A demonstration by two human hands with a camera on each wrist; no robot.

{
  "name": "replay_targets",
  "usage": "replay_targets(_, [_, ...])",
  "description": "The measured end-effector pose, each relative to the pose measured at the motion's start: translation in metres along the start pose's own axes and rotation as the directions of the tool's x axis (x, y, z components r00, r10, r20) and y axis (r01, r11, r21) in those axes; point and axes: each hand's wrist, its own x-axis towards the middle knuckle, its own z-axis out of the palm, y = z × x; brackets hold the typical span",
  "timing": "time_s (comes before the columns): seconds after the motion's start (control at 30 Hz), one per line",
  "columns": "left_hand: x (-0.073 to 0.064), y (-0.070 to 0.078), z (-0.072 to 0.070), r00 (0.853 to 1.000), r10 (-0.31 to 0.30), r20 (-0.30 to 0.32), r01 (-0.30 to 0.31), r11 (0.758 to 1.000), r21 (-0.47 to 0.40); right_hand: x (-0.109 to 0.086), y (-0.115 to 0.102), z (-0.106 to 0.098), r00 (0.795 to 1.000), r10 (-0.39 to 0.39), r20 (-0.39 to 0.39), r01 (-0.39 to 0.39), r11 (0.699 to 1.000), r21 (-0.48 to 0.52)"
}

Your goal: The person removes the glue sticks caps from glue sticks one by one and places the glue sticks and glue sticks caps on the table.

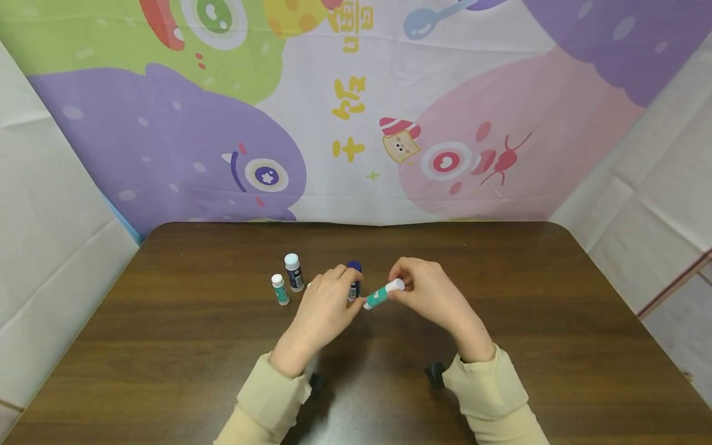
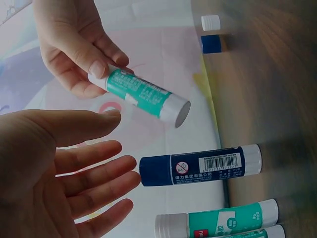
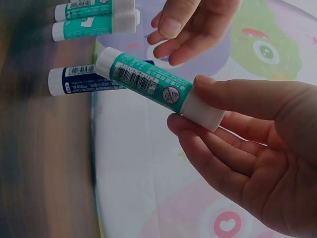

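My right hand (image 1: 436, 293) pinches a green glue stick (image 1: 378, 296) by its white cap end between thumb and fingers, holding it tilted above the table. The stick's other end points at my left hand (image 1: 325, 300), whose fingers are spread and loose, with a gap to the stick in the left wrist view. Just beyond the left fingertips stands a navy glue stick (image 2: 208, 165) with a blue cap, upright on the table and partly hidden by that hand in the head view. Beside it another green glue stick (image 2: 223, 223) stands upright.
Left of the left hand stand a white-capped navy glue stick (image 1: 295, 275) and a small green glue stick (image 1: 280, 290). A small white cap-like piece (image 2: 211, 23) and a blue one (image 2: 211, 44) sit on the brown table (image 1: 194, 346). Behind hangs a cartoon-print cloth (image 1: 345, 191).
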Motion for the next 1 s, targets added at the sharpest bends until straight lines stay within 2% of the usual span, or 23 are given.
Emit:
replay_targets(0.57, [-0.0005, 0.0074, 0.001, 0.997, 0.076, -0.028, -0.077, 0.997, -0.026, -0.0017, -0.0071, 0.0044, 0.998, -0.057, -0.017, 0.059, 0.988, 0.143])
replay_targets(1.0, [-0.0001, 0.0045, -0.0004, 0.991, 0.107, -0.076, -0.108, 0.994, -0.002, -0.0021, -0.008, 0.006, 0.996, -0.089, -0.02, 0.091, 0.985, 0.149])
